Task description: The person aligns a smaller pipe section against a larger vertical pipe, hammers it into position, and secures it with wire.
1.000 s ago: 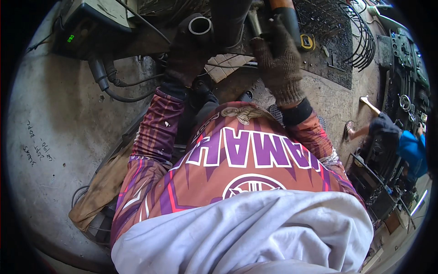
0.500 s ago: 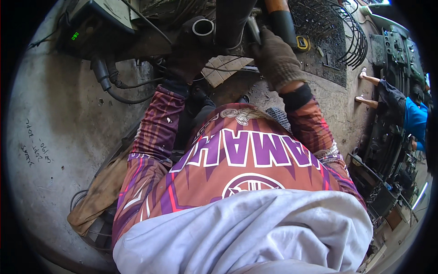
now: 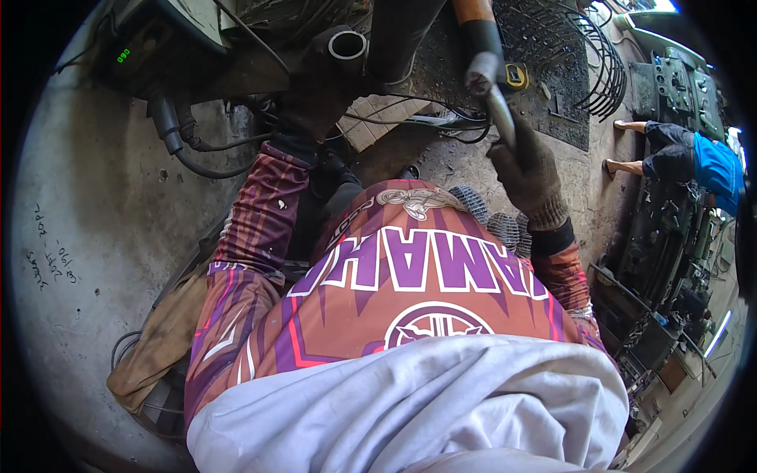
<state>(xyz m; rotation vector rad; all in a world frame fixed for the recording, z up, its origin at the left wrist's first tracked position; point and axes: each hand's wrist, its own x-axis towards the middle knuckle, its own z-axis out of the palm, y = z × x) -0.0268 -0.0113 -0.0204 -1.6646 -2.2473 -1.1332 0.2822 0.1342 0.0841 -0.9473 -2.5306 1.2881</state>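
My right hand (image 3: 531,183), in a brown knit glove, is closed round the handle of a hammer (image 3: 502,118). The hammer is raised, its blurred metal head pointing away from me. My left hand (image 3: 317,91), in a dark glove, is at a short metal pipe (image 3: 348,45) with its round open end toward me. The left fingers blend into shadow but appear wrapped round the pipe. Right beside the pipe stands a thicker dark cylinder (image 3: 402,35). An orange and black cylindrical tool (image 3: 479,30) lies beyond the hammer head.
A yellow tape measure (image 3: 516,76) lies on the grimy work surface near a curved wire rack (image 3: 605,67). At left is a machine with a green display (image 3: 150,51) and thick cables (image 3: 209,167). A person in a blue shirt (image 3: 716,169) stands by machinery at far right.
My right hand has drawn back to the right and toward me, lifting the hammer away from the dark cylinder. My left hand stays at the pipe. The person at far right has shifted.
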